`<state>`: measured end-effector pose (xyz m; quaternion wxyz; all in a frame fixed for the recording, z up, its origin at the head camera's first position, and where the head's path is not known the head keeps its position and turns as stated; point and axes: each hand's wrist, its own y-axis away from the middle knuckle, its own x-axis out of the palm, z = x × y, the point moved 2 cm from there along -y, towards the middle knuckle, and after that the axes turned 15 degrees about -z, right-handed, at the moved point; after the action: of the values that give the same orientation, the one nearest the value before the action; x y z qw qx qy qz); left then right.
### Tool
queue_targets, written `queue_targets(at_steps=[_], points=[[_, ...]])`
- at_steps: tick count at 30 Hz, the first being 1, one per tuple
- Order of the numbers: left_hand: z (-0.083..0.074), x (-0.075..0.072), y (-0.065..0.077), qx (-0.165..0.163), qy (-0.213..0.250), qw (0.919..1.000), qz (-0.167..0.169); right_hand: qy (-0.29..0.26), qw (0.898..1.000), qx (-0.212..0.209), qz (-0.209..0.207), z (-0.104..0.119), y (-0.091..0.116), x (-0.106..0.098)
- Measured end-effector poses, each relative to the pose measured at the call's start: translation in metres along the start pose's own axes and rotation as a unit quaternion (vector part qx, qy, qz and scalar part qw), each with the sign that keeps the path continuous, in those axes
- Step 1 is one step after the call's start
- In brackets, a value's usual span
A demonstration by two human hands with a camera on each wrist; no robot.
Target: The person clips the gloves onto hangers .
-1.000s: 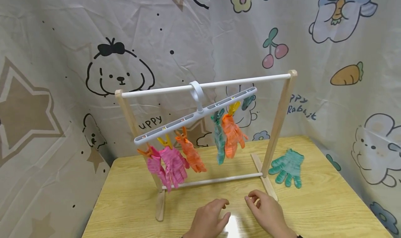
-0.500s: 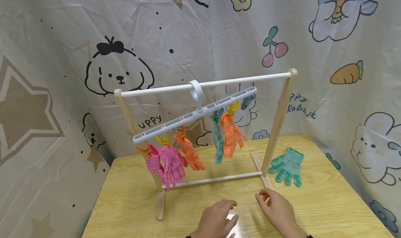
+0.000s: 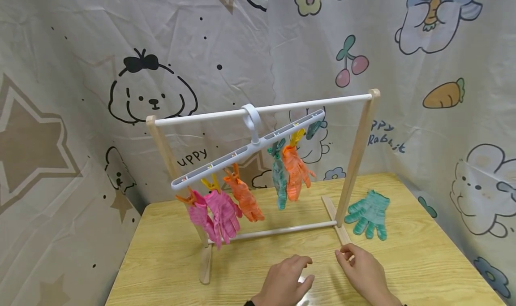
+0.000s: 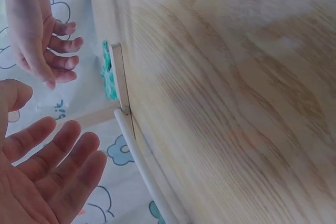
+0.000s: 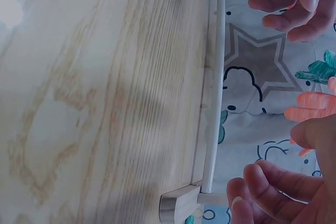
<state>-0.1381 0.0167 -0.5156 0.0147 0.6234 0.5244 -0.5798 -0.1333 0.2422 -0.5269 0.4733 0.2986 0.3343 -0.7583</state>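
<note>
My left hand (image 3: 285, 280) is over the table's front, fingers loosely bent, holding nothing. To its right, my right hand (image 3: 363, 270) hovers near the rack's right foot with relaxed, bent fingers and no object in them. A green glove (image 3: 368, 214) lies flat on the table beyond the right hand. Clipped to a grey hanger (image 3: 217, 165) are pink gloves (image 3: 223, 214), an orange glove (image 3: 244, 198), a green glove (image 3: 279, 178) and another orange glove (image 3: 297, 171). A dark teal clothespin (image 3: 313, 129) at the hanger's right end carries no glove.
The hanger hooks over the white top rod (image 3: 314, 103) of a wooden rack. Its right post (image 3: 357, 162) stands between the hanging gloves and the loose one. A lower white rod (image 3: 282, 230) spans the feet. Patterned curtain (image 3: 225, 41) surrounds the wooden table (image 3: 161, 261).
Both hands have shifted to the right, the right one toward the green glove on the table. The hanger has swung slightly.
</note>
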Motion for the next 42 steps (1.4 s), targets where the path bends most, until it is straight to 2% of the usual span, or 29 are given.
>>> queue_targets(at_steps=[7,13,23,32,42], points=[[-0.003,0.005,-0.004,-0.011,0.008,0.9996,0.023,0.002,1.000,-0.003,0.000,-0.003,-0.002,-0.002],[-0.007,0.009,-0.006,-0.011,0.005,0.9995,0.029,0.011,1.000,-0.008,-0.005,-0.007,-0.007,-0.008],[-0.011,0.013,-0.006,-0.021,0.019,0.9983,0.051,0.031,0.999,-0.010,-0.028,-0.027,-0.023,-0.017],[-0.014,0.013,-0.007,-0.026,0.015,0.9972,0.069,0.064,0.996,-0.014,-0.064,-0.056,-0.059,-0.017],[-0.017,0.017,-0.006,-0.012,0.002,0.9979,0.064,0.077,0.991,-0.032,-0.104,-0.078,-0.097,-0.011]])
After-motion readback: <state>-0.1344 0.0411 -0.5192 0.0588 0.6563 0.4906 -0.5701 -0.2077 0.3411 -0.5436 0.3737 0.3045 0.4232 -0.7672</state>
